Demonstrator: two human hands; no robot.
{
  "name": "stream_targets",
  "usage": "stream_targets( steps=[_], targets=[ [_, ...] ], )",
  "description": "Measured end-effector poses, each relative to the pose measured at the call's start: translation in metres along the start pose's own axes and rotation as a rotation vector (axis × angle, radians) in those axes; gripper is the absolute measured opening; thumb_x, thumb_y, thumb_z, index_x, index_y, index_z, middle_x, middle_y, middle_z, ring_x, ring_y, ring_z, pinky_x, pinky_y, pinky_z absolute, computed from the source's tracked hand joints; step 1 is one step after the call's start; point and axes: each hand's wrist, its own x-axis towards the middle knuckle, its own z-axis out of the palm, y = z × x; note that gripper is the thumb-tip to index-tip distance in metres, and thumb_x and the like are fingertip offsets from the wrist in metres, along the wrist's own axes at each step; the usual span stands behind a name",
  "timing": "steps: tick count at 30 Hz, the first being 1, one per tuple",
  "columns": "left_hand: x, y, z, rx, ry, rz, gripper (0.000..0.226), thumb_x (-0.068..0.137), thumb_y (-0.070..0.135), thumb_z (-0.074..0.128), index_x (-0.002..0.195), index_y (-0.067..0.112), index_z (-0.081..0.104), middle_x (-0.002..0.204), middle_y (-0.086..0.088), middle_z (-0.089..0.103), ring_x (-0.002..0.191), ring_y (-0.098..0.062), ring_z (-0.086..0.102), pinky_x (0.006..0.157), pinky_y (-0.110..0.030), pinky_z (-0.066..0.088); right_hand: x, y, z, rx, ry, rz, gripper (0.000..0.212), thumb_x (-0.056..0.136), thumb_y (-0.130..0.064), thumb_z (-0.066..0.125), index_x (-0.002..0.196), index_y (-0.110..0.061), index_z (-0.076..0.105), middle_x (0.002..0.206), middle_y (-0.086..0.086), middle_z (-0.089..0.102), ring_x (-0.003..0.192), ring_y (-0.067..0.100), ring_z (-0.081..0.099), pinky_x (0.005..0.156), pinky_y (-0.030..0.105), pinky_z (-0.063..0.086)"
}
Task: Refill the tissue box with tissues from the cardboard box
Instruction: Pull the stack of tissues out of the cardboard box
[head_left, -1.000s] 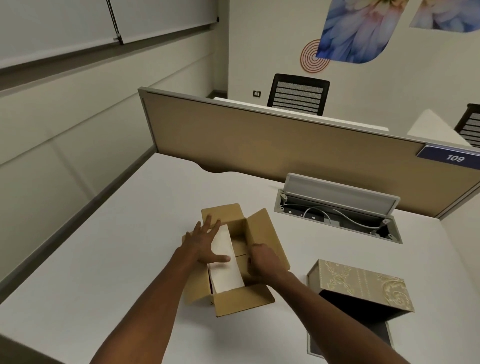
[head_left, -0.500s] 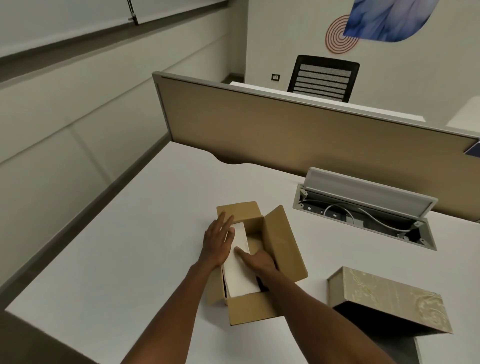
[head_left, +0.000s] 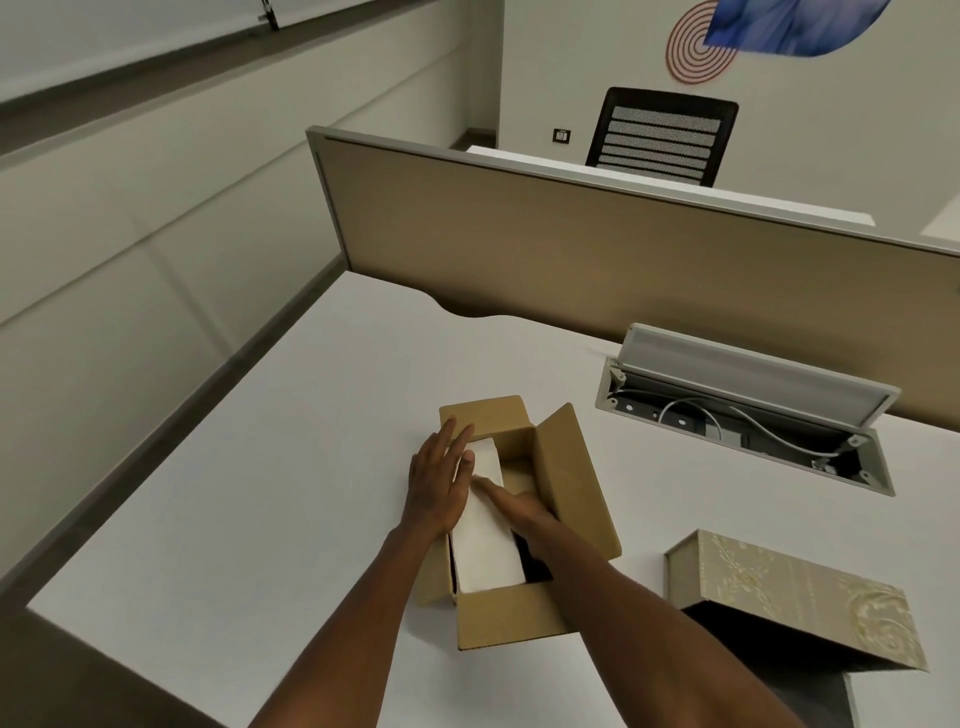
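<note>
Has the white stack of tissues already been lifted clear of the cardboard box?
No, the tissue stack sits inside the cardboard box, with both hands resting on it.

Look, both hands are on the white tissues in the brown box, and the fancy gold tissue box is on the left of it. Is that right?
Not quite. Both hands, left hand and right hand, are on the white tissues in the cardboard box, but the head view shows the gold patterned tissue box on the right of it, not the left.
</note>
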Motion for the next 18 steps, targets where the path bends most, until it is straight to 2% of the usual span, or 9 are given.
stream_targets(
  steps=[4,7,10,14,18],
  targets=[
    [-0.002,0.001,-0.001,0.037,-0.011,0.008,0.047,0.109,0.031,0.034,0.155,0.032,0.032,0.168,0.003,0.018,0.154,-0.022,0.016,0.123,-0.048,0.021,-0.001,0.001,0.002,-0.015,-0.008,0.013,0.096,0.077,-0.082,0.058,0.142,-0.012,0.047,0.142,0.011,0.057,0.123,0.029,0.060,0.107,0.039,0.049],
    [-0.003,0.003,-0.001,0.051,-0.012,-0.015,0.047,0.109,0.033,0.032,0.156,0.033,0.030,0.168,0.004,0.016,0.154,-0.022,0.016,0.123,-0.050,0.020,-0.004,0.006,0.008,-0.079,0.099,-0.022,0.103,0.074,-0.087,0.055,0.142,-0.009,0.047,0.142,0.010,0.056,0.124,0.029,0.059,0.105,0.037,0.050],
    [-0.002,0.005,0.000,0.078,-0.016,-0.035,0.048,0.108,0.035,0.031,0.156,0.033,0.029,0.169,0.004,0.015,0.154,-0.022,0.015,0.123,-0.051,0.020,-0.006,0.010,0.013,-0.093,0.162,-0.091,0.102,0.072,-0.090,0.052,0.138,-0.011,0.052,0.137,0.008,0.059,0.121,0.026,0.060,0.104,0.039,0.052],
    [-0.001,0.006,0.000,0.119,-0.037,-0.044,0.049,0.108,0.038,0.030,0.157,0.034,0.025,0.169,0.005,0.012,0.155,-0.022,0.013,0.124,-0.052,0.016,-0.011,0.010,0.010,-0.122,0.134,-0.138,0.103,0.074,-0.088,0.053,0.147,-0.015,0.043,0.145,0.007,0.053,0.125,0.028,0.056,0.104,0.042,0.051],
    [-0.003,0.006,-0.002,0.135,-0.051,-0.062,0.050,0.108,0.039,0.029,0.157,0.036,0.023,0.169,0.005,0.010,0.155,-0.023,0.011,0.125,-0.054,0.012,-0.011,0.012,0.005,-0.108,0.072,-0.149,0.105,0.072,-0.082,0.062,0.152,-0.021,0.032,0.149,0.006,0.047,0.126,0.027,0.054,0.102,0.040,0.050]
  ],
)
